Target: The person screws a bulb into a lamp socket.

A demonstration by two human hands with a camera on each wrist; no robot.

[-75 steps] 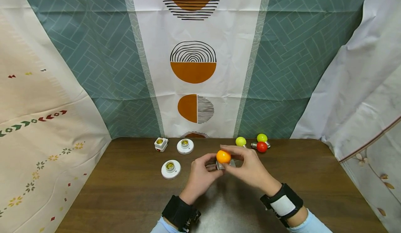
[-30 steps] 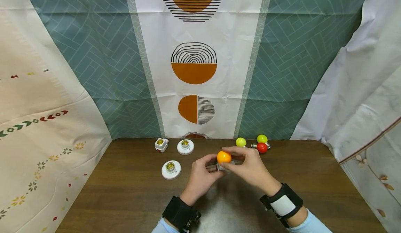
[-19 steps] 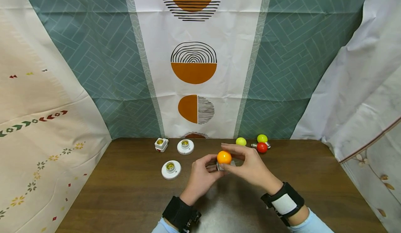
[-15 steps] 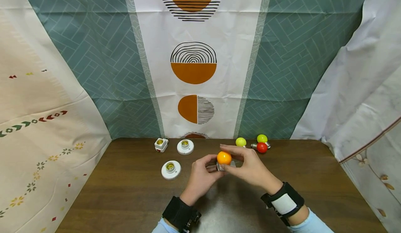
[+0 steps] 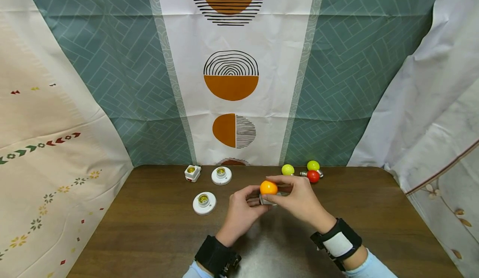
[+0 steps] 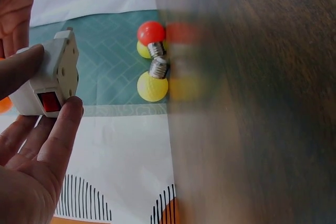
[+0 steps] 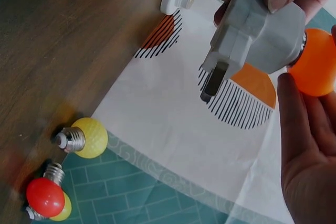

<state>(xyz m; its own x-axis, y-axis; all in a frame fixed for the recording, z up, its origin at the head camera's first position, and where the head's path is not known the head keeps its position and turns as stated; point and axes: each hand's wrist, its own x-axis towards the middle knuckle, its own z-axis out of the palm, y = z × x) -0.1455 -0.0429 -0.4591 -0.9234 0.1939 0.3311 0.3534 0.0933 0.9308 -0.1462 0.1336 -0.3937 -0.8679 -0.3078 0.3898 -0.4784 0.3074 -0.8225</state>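
My left hand (image 5: 241, 213) grips a white plug-in bulb socket (image 6: 44, 80) above the table, thumb on one side and fingers on the other. A red switch (image 6: 50, 102) shows on the socket's side, and a plug prong (image 7: 214, 81) sticks out of its body. Seated at the socket's mouth is a round orange bulb (image 5: 268, 187). My right hand (image 5: 299, 199) holds this bulb between thumb and fingers. In the right wrist view only a thin strip of the bulb's metal base shows at the mouth; the rest is hidden inside.
Two round white lamp holders (image 5: 203, 203) and a square white socket (image 5: 192, 173) stand left of my hands on the brown table (image 5: 149, 236). Near the back edge, right, lie a red bulb (image 5: 313, 176) and two yellow-green bulbs (image 5: 287, 169). A patterned cloth hangs behind.
My right fingers and thumb shift slightly back and forth around the orange bulb. The left hand and the socket stay nearly in place, drifting a little to the right.
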